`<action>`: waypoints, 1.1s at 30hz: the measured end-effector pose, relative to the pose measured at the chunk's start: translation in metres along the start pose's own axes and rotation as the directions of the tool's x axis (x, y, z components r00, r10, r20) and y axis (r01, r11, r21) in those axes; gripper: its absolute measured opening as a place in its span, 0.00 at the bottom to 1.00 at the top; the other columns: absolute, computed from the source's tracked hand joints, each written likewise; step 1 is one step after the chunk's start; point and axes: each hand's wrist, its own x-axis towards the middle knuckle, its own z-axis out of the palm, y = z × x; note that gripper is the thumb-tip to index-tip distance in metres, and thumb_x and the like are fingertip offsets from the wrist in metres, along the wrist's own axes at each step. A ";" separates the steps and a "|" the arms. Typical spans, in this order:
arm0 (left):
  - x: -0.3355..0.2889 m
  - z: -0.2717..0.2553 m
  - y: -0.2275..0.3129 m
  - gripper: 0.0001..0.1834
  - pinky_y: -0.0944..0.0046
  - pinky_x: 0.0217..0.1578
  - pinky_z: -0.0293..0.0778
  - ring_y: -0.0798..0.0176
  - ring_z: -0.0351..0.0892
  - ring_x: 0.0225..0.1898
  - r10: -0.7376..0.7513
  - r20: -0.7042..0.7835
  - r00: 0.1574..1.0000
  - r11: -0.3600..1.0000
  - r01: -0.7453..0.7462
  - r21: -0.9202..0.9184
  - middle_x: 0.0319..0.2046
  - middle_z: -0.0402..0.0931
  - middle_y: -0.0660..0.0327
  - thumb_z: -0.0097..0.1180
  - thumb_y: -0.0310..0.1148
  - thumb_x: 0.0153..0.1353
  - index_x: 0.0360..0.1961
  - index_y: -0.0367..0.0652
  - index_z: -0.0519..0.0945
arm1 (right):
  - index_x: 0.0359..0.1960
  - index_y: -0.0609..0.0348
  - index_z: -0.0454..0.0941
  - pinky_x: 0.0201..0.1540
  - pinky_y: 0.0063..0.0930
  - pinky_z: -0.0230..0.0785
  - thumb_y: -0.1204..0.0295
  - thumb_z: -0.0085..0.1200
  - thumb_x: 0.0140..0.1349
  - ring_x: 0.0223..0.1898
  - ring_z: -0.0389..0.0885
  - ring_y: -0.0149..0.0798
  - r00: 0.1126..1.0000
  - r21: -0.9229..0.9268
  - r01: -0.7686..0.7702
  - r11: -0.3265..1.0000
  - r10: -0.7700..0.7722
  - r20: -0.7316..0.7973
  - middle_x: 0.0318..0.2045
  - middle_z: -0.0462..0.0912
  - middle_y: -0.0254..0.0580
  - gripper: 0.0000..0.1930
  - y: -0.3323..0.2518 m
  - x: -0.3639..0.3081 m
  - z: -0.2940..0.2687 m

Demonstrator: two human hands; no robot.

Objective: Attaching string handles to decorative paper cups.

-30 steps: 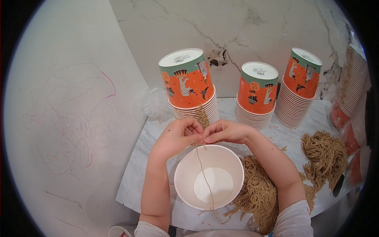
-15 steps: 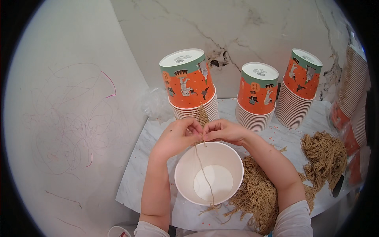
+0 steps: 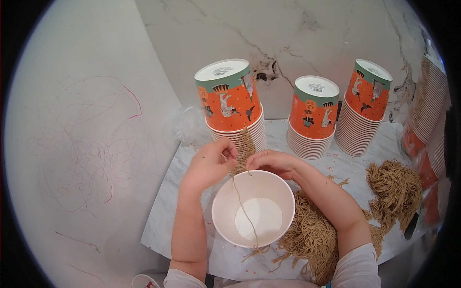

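Note:
A white paper bucket (image 3: 225, 225) stands mouth up before me on the marble table. One tan cord (image 3: 244, 210) crosses its mouth from far rim to near rim. My left hand (image 3: 211, 162), its fingertips closed in a pinch, is at the cord's far end above the far-left rim. My right hand (image 3: 273, 163) pinches a short cord end at the far rim, where a bit of cord shows inside. Between and beyond my hands, a tan cord lattice (image 3: 246, 144) lies against the left bucket stack. Its lower part is partly hidden by my fingers.
Upside-down orange and green buckets stand in three stacks: left (image 3: 228, 103), middle (image 3: 312, 115) and right (image 3: 362, 103). A loose heap of tan cords (image 3: 312, 235) lies under my right forearm, with another bundle (image 3: 394, 192) farther right. Crumpled clear plastic (image 3: 189, 126) sits at the left.
My left hand has moved left and slightly down, apart from my right hand. The right hand has shifted slightly. The cord's far end has shifted left, showing more of the lattice.

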 end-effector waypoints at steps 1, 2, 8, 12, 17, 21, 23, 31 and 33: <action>0.000 0.001 0.000 0.08 0.63 0.32 0.73 0.65 0.78 0.27 0.014 -0.001 1.000 0.999 -0.014 0.037 0.27 0.79 0.61 0.63 0.26 0.53 0.34 0.39 0.77 | 0.41 0.61 0.82 0.39 0.22 0.78 0.74 0.60 0.62 0.35 0.84 0.27 1.000 -0.008 -0.014 1.000 0.014 -0.003 0.34 0.85 0.35 0.07 0.000 0.000 0.000; 0.000 0.002 0.001 0.08 0.63 0.32 0.73 0.65 0.78 0.27 0.014 -0.002 1.000 0.999 -0.014 0.036 0.27 0.79 0.61 0.63 0.26 0.53 0.34 0.39 0.77 | 0.41 0.61 0.82 0.39 0.22 0.78 0.73 0.59 0.63 0.35 0.84 0.27 1.000 -0.017 -0.027 0.999 0.027 -0.007 0.34 0.85 0.35 0.07 0.000 0.000 0.000; 0.001 0.005 0.002 0.07 0.62 0.33 0.74 0.62 0.81 0.30 -0.024 0.028 0.999 0.997 0.022 0.072 0.28 0.81 0.59 0.62 0.27 0.54 0.34 0.39 0.78 | 0.43 0.61 0.81 0.44 0.21 0.77 0.69 0.59 0.68 0.39 0.83 0.25 0.996 -0.055 -0.031 0.998 0.035 0.082 0.37 0.84 0.33 0.09 -0.002 -0.005 0.008; 0.001 0.007 0.005 0.08 0.61 0.34 0.74 0.60 0.81 0.30 -0.003 0.026 1.000 0.995 0.000 0.102 0.28 0.81 0.58 0.62 0.28 0.54 0.35 0.40 0.79 | 0.44 0.62 0.81 0.44 0.21 0.77 0.70 0.58 0.68 0.40 0.83 0.25 0.991 -0.040 0.005 0.999 0.000 0.132 0.38 0.84 0.32 0.09 0.001 -0.003 0.006; 0.000 0.006 0.008 0.08 0.61 0.34 0.75 0.60 0.81 0.30 -0.021 0.022 1.000 0.994 0.018 0.110 0.28 0.81 0.58 0.62 0.28 0.54 0.35 0.39 0.79 | 0.44 0.62 0.81 0.43 0.20 0.76 0.69 0.58 0.68 0.39 0.82 0.24 0.986 -0.042 0.034 0.999 -0.027 0.164 0.37 0.83 0.32 0.09 0.002 -0.001 0.005; -0.001 0.007 0.010 0.07 0.61 0.33 0.74 0.61 0.81 0.29 -0.020 -0.002 1.000 0.995 0.021 0.093 0.28 0.81 0.60 0.62 0.28 0.53 0.33 0.40 0.79 | 0.44 0.62 0.81 0.42 0.19 0.76 0.68 0.58 0.68 0.37 0.81 0.23 0.981 -0.043 -0.001 0.999 0.009 0.193 0.37 0.83 0.31 0.11 0.004 0.002 0.000; -0.001 0.008 0.012 0.07 0.61 0.33 0.74 0.61 0.81 0.29 -0.021 -0.019 1.000 0.994 0.023 0.107 0.28 0.81 0.60 0.63 0.28 0.53 0.33 0.41 0.79 | 0.45 0.62 0.81 0.40 0.19 0.76 0.67 0.58 0.68 0.36 0.81 0.22 0.987 -0.074 -0.005 0.997 0.017 0.160 0.36 0.83 0.30 0.12 0.003 0.000 0.001; -0.002 0.004 0.014 0.08 0.61 0.33 0.74 0.62 0.82 0.29 -0.046 0.004 0.999 0.991 0.045 0.129 0.29 0.82 0.60 0.64 0.28 0.52 0.33 0.40 0.79 | 0.46 0.60 0.80 0.50 0.21 0.73 0.66 0.57 0.68 0.44 0.79 0.23 0.996 -0.297 0.042 0.954 -0.015 0.092 0.41 0.82 0.31 0.12 -0.018 -0.019 0.013; -0.004 0.002 0.012 0.08 0.61 0.34 0.75 0.62 0.82 0.30 -0.022 -0.003 1.000 0.988 0.022 0.153 0.30 0.82 0.60 0.64 0.28 0.52 0.33 0.40 0.79 | 0.47 0.59 0.80 0.51 0.21 0.71 0.67 0.58 0.68 0.45 0.78 0.24 0.988 -0.458 0.151 0.876 -0.114 0.106 0.44 0.81 0.31 0.11 -0.035 -0.030 0.012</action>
